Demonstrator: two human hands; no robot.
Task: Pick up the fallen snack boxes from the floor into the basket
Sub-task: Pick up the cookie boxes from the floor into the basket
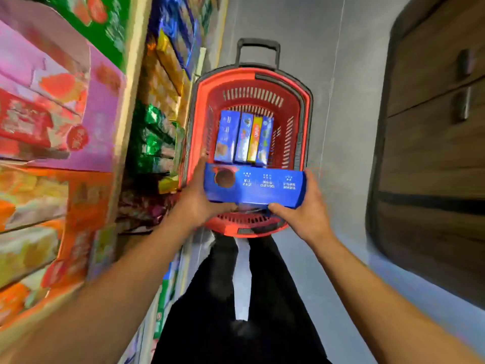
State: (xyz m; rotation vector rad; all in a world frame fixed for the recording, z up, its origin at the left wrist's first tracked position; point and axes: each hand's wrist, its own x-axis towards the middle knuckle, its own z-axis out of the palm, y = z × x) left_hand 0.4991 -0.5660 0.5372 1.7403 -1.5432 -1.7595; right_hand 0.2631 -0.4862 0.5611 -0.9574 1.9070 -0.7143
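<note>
We hold a blue box (253, 186) level over the red basket (305, 101), left hand (195, 199) and right hand (301, 208) fingers clamped on its ends (four boxes (242, 136) already stand inside), apparently ready to lower it.

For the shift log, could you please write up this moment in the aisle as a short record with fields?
setting: shop aisle, stocked shelves on the person's left
basket: red basket on the floor, black handle raised
in basket: four boxes side by side, three blue, one yellow
held item: blue snack box, lengthwise above the basket's near end
left hand: left hand grips the box's left end
right hand: right hand grips the box's right end
</note>
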